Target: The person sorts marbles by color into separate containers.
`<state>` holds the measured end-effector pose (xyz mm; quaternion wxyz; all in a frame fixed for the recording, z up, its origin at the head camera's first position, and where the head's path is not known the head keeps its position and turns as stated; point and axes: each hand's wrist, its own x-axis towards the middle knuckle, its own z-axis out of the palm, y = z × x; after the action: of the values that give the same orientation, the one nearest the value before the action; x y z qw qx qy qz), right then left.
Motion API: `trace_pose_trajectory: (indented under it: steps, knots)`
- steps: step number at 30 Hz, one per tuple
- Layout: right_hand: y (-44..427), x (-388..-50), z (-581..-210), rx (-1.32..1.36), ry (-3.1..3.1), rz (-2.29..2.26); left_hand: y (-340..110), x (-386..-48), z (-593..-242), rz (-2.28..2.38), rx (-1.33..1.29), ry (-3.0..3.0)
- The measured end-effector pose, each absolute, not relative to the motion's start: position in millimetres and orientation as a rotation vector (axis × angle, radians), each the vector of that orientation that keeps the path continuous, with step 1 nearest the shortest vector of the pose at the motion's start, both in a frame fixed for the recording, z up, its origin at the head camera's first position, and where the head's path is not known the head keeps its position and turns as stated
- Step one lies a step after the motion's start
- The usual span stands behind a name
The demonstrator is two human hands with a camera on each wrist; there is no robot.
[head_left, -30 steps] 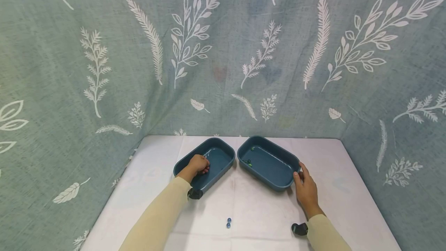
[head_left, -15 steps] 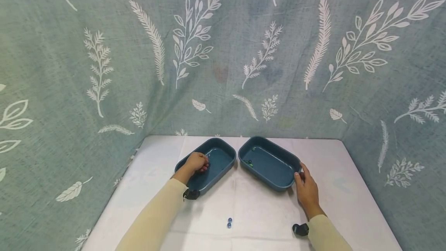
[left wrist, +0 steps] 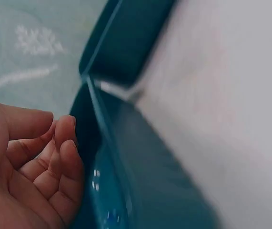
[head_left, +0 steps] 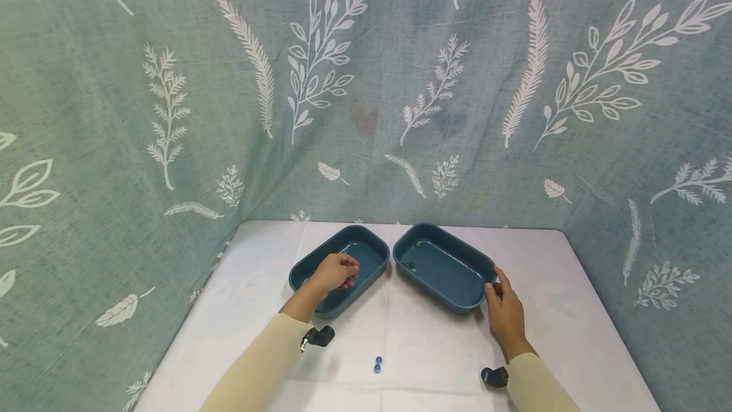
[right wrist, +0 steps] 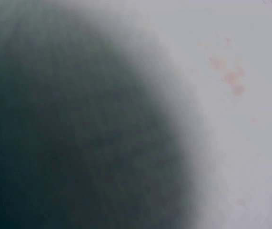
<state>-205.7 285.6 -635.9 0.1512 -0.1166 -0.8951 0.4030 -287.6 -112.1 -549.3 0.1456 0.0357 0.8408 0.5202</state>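
My left hand (head_left: 337, 274) is over the left dark blue tray (head_left: 374, 248), its fingers bent and the thumb tip near the index finger. In the left wrist view, nothing shows between the fingertips (left wrist: 67, 126); whether something small sits inside is hidden. A blue marble (left wrist: 112, 217) lies in that tray. My right hand (head_left: 506, 313) holds the near right end of the right dark blue tray (head_left: 443, 302), thumb and fingers at its rim. Several green marbles (head_left: 410, 266) lie at that tray's left end.
Two blue marbles (head_left: 378, 364) lie on the white tablecloth (head_left: 423, 361) between my forearms. A patterned green cloth (head_left: 366, 113) hangs behind and on both sides. A dark blurred shape (right wrist: 78, 119) fills much of the right wrist view.
My left hand has moved from deep in the left tray towards the right and somewhat up. The right hand stays at the right tray, and both trays keep their places.
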Motion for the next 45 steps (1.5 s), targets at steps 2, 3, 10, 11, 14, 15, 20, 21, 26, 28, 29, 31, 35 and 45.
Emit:
trace_pose_trajectory:
  steps: [2, 3, 10, 11, 14, 15, 20, 21, 26, 28, 29, 31, 35, 45]
  knots:
    - [285.9, -205.8, -635.8, -0.336, -2.565, 1.159, -105.8, -278.8, -547.5, 1.504, 0.132, 2.397]
    - [286.1, -205.7, -635.8, -0.338, -2.563, 1.158, -102.9, -274.4, -547.2, 1.503, 0.153, 2.389]
    - [287.0, -205.3, -636.2, -0.327, -2.553, 1.164, -85.5, -246.0, -541.2, 1.495, 0.254, 2.380]
    - [287.6, -205.8, -636.3, -0.329, -2.555, 1.160, -83.3, -242.4, -538.8, 1.500, 0.269, 2.379]
    - [290.3, -207.1, -635.7, -0.330, -2.550, 1.157, -76.9, -234.4, -534.3, 1.499, 0.315, 2.361]
    - [291.0, -207.7, -635.4, -0.332, -2.547, 1.158, -75.4, -232.2, -534.9, 1.500, 0.323, 2.355]
    - [291.0, -207.8, -634.9, -0.328, -2.546, 1.173, -72.4, -217.2, -554.8, 1.478, 0.291, 2.347]
    - [290.5, -207.2, -634.8, -0.330, -2.549, 1.175, -72.0, -212.7, -560.4, 1.474, 0.278, 2.344]
    - [288.9, -204.3, -635.0, -0.331, -2.556, 1.177, -72.5, -191.7, -583.8, 1.423, 0.228, 2.325]
    - [288.5, -203.9, -635.6, -0.330, -2.559, 1.174, -73.6, -185.0, -590.6, 1.408, 0.214, 2.318]
    - [288.4, -203.8, -636.0, -0.330, -2.558, 1.174, -74.1, -181.9, -593.3, 1.406, 0.215, 2.312]
    - [287.9, -203.6, -636.3, -0.330, -2.555, 1.172, -74.7, -176.4, -597.2, 1.409, 0.205, 2.292]
    - [287.3, -203.4, -636.0, -0.325, -2.549, 1.170, -75.0, -165.6, -603.2, 1.433, 0.183, 2.248]
    - [286.3, -205.1, -636.5, -0.331, -2.551, 1.171, -73.5, -139.0, -607.2, 1.399, 0.102, 2.274]
